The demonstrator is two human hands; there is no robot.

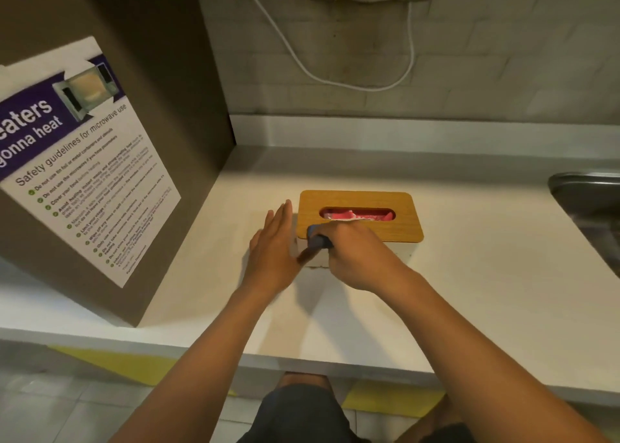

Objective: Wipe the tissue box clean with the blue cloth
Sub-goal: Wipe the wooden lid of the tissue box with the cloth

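Note:
The tissue box point(396, 201) has a white body and a wooden lid with a long slot showing a pink pack inside. It stands on the white counter point(469, 291) near the middle. My right hand point(359, 258) is closed around the blue cloth point(318, 239), of which only a small bunched part shows, pressed against the box's front left corner. My left hand point(273, 244) is flat with its fingers together, resting against the left side of the box, thumb on the front wall.
A brown cabinet side point(141, 140) with a microwave safety poster point(77, 160) rises at the left. A steel sink point(590, 207) lies at the right edge. White cables point(335, 80) hang on the tiled back wall. The counter's front edge runs just before my legs.

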